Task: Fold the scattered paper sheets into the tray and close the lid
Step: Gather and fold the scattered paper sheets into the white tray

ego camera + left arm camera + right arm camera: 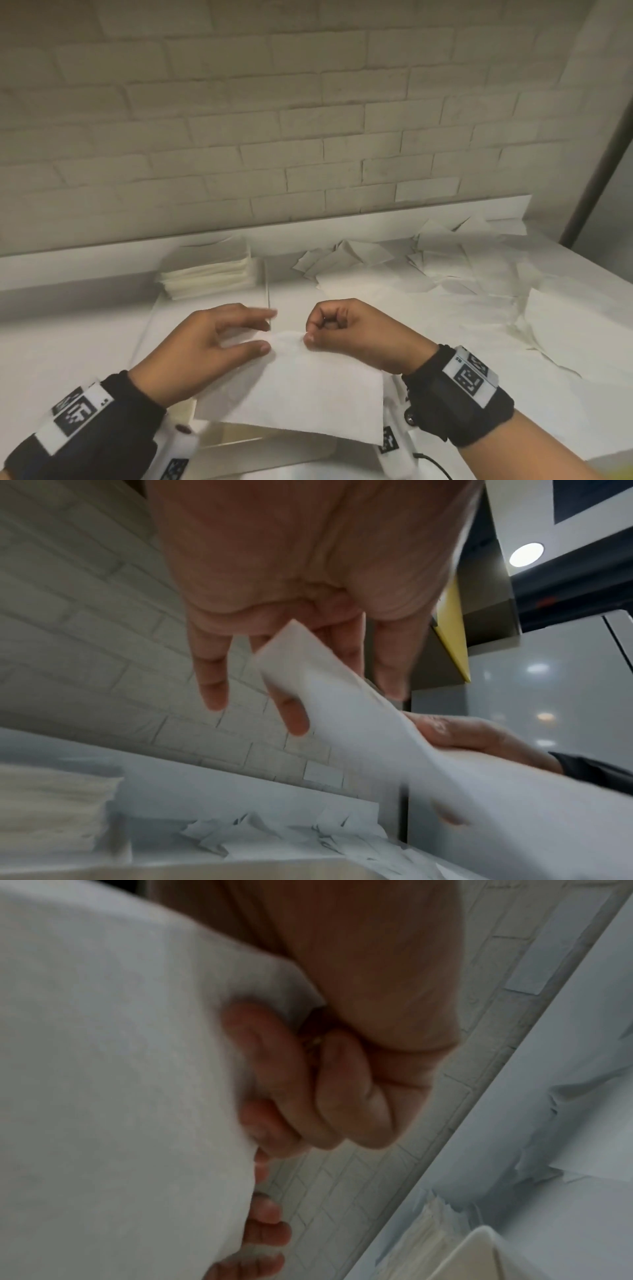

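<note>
I hold one white paper sheet (pixel 308 387) in the air over the near end of a white tray (pixel 147 329). My right hand (pixel 310 334) is curled and pinches the sheet's top edge; the right wrist view shows its fingers (pixel 291 1096) bunched against the paper (pixel 120 1069). My left hand (pixel 268 330) has straight, spread fingers (pixel 212 685). Its thumb touches the top edge just left of the pinch, and a corner of the sheet (pixel 377 723) lies across those fingers. A stack of folded sheets (pixel 209 274) sits at the tray's far end. Whether the held sheet is folded is unclear.
Several loose sheets (pixel 445 274) lie scattered over the white counter to the right and back right. A thin clear upright edge (pixel 268 294) stands just right of the stack. A white brick wall (pixel 308 120) with a low ledge closes off the back.
</note>
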`<move>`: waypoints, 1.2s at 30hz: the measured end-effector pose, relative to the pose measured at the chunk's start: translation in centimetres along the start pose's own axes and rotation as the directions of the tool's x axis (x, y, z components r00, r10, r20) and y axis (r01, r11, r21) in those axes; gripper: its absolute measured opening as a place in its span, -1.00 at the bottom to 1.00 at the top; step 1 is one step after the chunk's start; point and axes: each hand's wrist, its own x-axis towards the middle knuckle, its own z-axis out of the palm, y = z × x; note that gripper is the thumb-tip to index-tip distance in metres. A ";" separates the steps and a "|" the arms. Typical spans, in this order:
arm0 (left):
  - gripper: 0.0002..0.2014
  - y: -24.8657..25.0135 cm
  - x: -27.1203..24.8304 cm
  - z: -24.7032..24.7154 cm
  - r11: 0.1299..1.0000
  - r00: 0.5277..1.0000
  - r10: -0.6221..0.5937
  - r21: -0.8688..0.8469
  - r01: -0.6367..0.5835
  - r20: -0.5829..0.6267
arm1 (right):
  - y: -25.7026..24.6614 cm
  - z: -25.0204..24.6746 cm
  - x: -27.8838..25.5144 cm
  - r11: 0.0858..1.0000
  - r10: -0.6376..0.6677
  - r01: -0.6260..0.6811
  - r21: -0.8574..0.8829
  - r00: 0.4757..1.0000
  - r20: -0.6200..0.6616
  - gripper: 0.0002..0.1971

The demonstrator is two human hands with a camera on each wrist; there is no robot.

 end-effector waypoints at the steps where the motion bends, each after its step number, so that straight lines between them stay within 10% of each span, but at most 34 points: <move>1: -0.49 0.1 -0.1 -0.2 0.999 0.999 -0.042 -0.023 0.043 0.027 | -0.3 0.2 -0.1 1.000 -0.008 0.009 -0.028 1.000 0.010 -0.89; 6: -0.90 0.6 0.4 -0.3 0.993 0.998 -0.010 0.120 0.002 0.064 | -1.8 1.6 0.3 0.982 -0.045 0.052 -0.180 0.998 0.043 -0.89; 15: -0.74 -0.6 -1.5 -1.7 0.994 1.000 0.008 0.113 -0.011 0.024 | -2.2 1.4 0.1 0.951 -0.107 0.094 -0.296 0.994 -0.028 -0.90; 20: -0.47 -3.2 -2.4 -2.8 0.946 0.991 -0.127 -0.304 0.109 -0.042 | -1.7 0.2 -0.2 0.965 -0.144 0.119 -0.232 0.985 -0.094 -0.89; 27: -0.60 -2.8 -1.7 -1.8 0.867 0.980 -0.124 -0.498 0.030 -0.157 | -0.4 -0.6 0.0 0.988 -0.145 0.141 -0.060 0.987 -0.068 -0.91; 36: -0.72 -0.6 -1.7 -0.7 0.980 0.930 0.062 -0.153 -0.126 -0.363 | -0.1 -0.3 -0.5 0.995 -0.096 0.095 -0.025 0.995 -0.033 -0.91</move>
